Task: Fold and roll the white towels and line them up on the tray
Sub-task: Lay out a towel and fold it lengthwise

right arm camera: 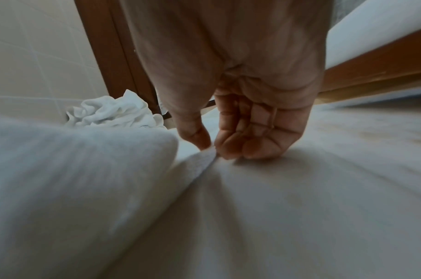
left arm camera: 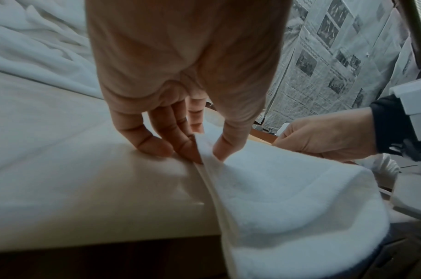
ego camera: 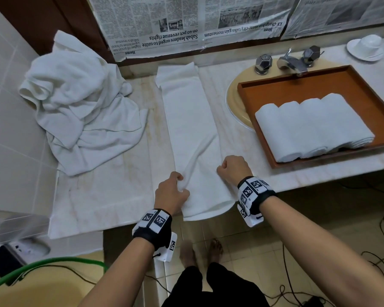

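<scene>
A long folded white towel (ego camera: 187, 116) lies down the middle of the marble counter, its near end hanging over the front edge. My left hand (ego camera: 175, 189) pinches the towel's left edge (left arm camera: 205, 151) between thumb and fingers. My right hand (ego camera: 230, 168) pinches the right edge (right arm camera: 210, 152) the same way, knuckles curled on the counter. Several rolled white towels (ego camera: 313, 125) lie side by side in the brown tray (ego camera: 282, 82) at the right.
A heap of loose white towels (ego camera: 80, 103) sits at the counter's left, seen also in the right wrist view (right arm camera: 114, 113). The tray rests over a sink with a chrome tap (ego camera: 290, 62). A white cup and saucer (ego camera: 367, 46) stand far right. Newspaper (ego camera: 186, 21) covers the wall behind.
</scene>
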`<state>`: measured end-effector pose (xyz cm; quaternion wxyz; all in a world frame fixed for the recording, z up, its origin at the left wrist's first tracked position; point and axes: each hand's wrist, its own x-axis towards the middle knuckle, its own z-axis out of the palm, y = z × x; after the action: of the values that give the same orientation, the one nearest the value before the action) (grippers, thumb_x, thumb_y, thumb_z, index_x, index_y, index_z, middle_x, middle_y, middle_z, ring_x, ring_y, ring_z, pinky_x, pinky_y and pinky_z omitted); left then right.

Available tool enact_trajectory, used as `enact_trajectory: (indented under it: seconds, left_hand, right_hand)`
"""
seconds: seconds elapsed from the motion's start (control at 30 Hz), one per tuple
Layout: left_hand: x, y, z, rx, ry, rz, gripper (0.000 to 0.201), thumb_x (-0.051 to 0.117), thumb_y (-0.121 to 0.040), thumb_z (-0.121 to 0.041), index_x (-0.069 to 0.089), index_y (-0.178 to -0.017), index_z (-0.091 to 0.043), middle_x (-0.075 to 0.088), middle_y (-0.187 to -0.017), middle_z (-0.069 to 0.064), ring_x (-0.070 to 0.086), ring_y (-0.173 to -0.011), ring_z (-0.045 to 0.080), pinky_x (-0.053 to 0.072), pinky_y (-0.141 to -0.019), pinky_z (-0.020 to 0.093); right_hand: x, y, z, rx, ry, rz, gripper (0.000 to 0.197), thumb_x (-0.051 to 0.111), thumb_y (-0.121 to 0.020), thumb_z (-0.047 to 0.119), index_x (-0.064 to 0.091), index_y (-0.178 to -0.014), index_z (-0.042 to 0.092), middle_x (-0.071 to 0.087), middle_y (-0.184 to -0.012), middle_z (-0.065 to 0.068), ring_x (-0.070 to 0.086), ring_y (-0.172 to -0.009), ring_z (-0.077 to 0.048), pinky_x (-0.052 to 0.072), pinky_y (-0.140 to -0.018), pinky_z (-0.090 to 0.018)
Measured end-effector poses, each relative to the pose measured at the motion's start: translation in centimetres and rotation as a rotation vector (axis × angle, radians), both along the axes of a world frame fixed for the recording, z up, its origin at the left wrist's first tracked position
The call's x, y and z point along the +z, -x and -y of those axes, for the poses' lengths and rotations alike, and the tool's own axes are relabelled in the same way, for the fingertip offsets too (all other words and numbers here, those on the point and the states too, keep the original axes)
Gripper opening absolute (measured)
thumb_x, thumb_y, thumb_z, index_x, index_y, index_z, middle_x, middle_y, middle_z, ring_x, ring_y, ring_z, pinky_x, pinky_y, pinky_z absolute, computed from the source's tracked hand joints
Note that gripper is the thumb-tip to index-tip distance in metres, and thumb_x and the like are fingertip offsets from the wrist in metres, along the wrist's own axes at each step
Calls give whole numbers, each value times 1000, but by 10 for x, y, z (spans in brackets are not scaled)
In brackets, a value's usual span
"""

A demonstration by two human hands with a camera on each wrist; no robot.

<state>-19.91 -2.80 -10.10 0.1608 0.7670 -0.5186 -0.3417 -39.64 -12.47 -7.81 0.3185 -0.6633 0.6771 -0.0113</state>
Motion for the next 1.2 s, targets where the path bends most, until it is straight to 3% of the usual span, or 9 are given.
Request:
enact_trajectory:
  seconds: [0.1,0.27,0.37,0.53,0.7,0.83,1.03,1.1,1.2]
  left_hand:
    - [1,1,1,-46,-8,13,51,61,-80,-22,48,-128,-31,60,-83,-2,58,-78,24,40,-66,31]
    - [3,3,6,-86,-71,60,67,58,-83,-26,39,-146,-36,63,-115,4,58,-104,28,48,-89,37]
    - [5,5,6,-82,-67,59,66,58,-83,-24,41,-145,-36,63,-114,4,59,-101,29,50,-90,40]
    - [4,8,6,-91,-57,79,66,58,-82,-23,42,-145,-35,64,-110,5,59,-97,27,51,-87,38]
    - [1,7,7,-103,-53,91,66,58,-82,-23,40,-146,-33,64,-107,6,59,-97,28,49,-86,38]
    - [2,8,6,-103,-58,76,67,58,-84,-24,38,-147,-33,62,-105,7,58,-97,27,47,-82,35]
    - [2,5,-13,-64,17,-68,65,62,-85,-22,40,-146,-30,64,-98,4,61,-90,23,49,-78,33]
    - [4,9,-26,-2,47,-121,61,63,-85,-21,40,-141,-27,66,-92,2,63,-84,20,52,-77,34]
    - [3,15,-42,92,41,-128,46,66,-87,-22,44,-128,-22,61,-85,-4,62,-84,20,47,-75,30]
  right_hand:
    - [-4,5,2,-48,5,91,20,59,-85,17,65,-80,-2,68,-83,-15,63,-76,-31,54,-72,-41]
    - [-12,22,7,-26,26,189,21,57,-93,17,69,-85,2,69,-81,-10,64,-86,-28,47,-72,-32]
    - [-13,31,11,-44,38,222,16,57,-94,19,68,-85,11,64,-76,0,61,-88,-23,38,-73,-25]
    - [-17,28,7,-75,108,83,18,47,-95,9,62,-92,0,64,-94,-14,58,-93,-31,42,-75,-32]
    - [-10,41,-22,59,-12,300,4,58,-93,18,61,-94,16,64,-92,0,59,-85,-18,42,-72,-23]
    - [-4,57,-49,61,-94,330,23,66,-89,25,57,-110,21,59,-102,5,57,-89,-12,45,-75,-21]
    - [0,67,-81,261,-124,280,79,79,-75,36,31,-138,35,43,-119,15,53,-100,-6,48,-89,-25]
    - [-5,65,-90,276,-39,223,66,75,-81,34,36,-134,30,46,-117,14,55,-99,-7,51,-88,-29]
    - [-13,61,-103,248,175,116,26,64,-90,23,47,-109,20,50,-100,5,57,-78,-17,54,-73,-37]
